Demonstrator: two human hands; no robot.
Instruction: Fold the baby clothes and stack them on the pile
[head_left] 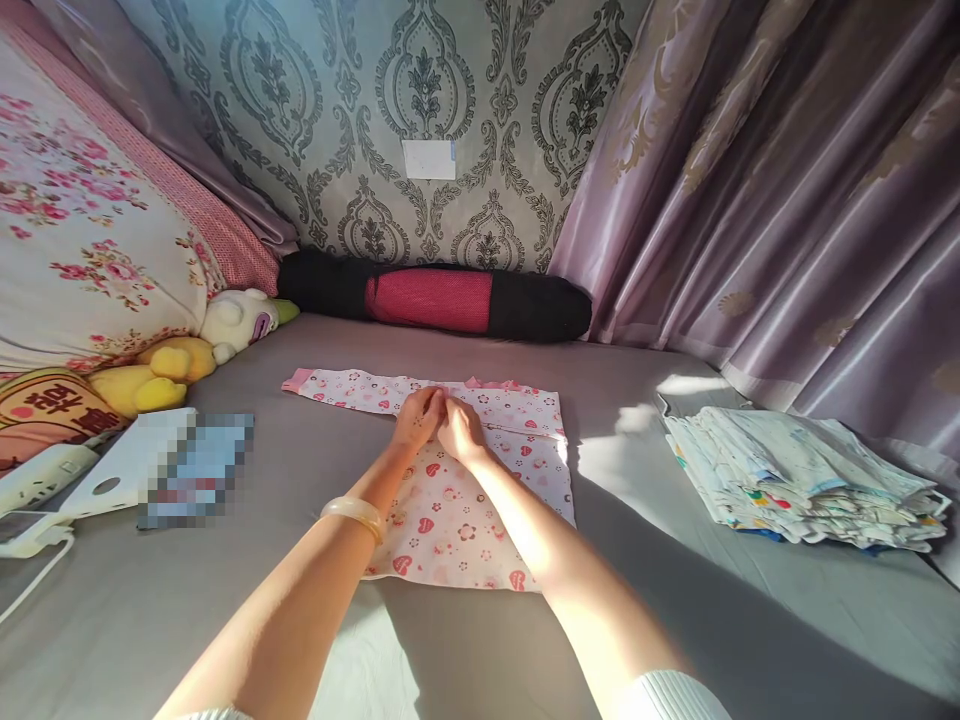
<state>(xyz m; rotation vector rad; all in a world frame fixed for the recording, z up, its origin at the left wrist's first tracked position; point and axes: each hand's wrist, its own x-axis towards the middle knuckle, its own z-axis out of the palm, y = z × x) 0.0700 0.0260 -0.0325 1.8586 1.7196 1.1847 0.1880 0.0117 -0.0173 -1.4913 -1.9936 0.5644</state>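
1. Garment of white cloth printed with pink hearts and flowers (465,530), spread flat on smooth grey sheet (285,460), in front of long black bolster with red mesh middle (427,298).
2. Probably light, soft, limp and not fragile; likely to wrinkle if tugged at one spot.
3. Best taken by both ends of bottom hem, or by pink cuff (298,380).
4. Left hand (418,418) and right hand (459,425) together over garment's upper part, before bolster; fingers curled in, any pinch on cloth impossible to make out.
5. Count: one garment, one outstretched sleeve, one bolster, one cream bangle (356,515); left of bolster, one white plush toy (236,325); right of and nearer than bolster, one stack of folded pale printed cloths (810,480), layers uncountable.
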